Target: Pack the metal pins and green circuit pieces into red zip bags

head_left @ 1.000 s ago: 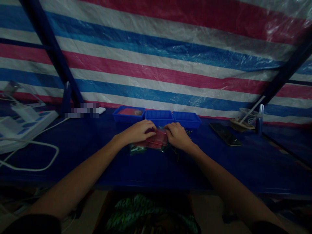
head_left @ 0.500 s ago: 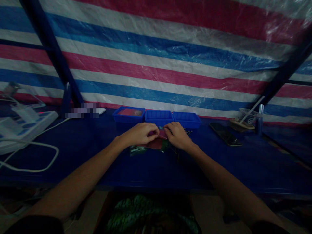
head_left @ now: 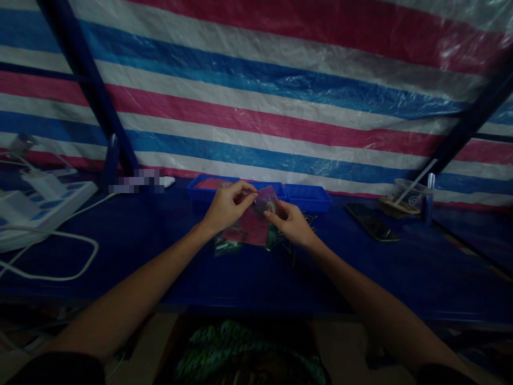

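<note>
My right hand (head_left: 293,220) grips a small pink see-through plastic bag (head_left: 267,199) by its right side, thumb on the front. At the bag's upper left edge, my left hand (head_left: 229,206) pinches with thumb and forefinger; whether it holds the bag's edge or a tiny thing is too small to tell. Below the hands, more pink plastic bags (head_left: 254,232) lie on the blue table. Clear bags with small parts (head_left: 226,246) stick out at their lower left. Thin dark pieces like screws (head_left: 310,219) are scattered beside my right hand.
Behind the hands stand blue bins: the left bin (head_left: 194,193) holds pink bags, the right bin (head_left: 308,197) is at the other end. A phone (head_left: 372,222) and a plastic cup with a straw (head_left: 406,192) are at right. A power strip (head_left: 76,200) with white cables (head_left: 94,251) lies left.
The pink bag has been lifted and tilted upright, so its face now shows. My left hand has risen and turned; my right hand now grips the bag's side.
</note>
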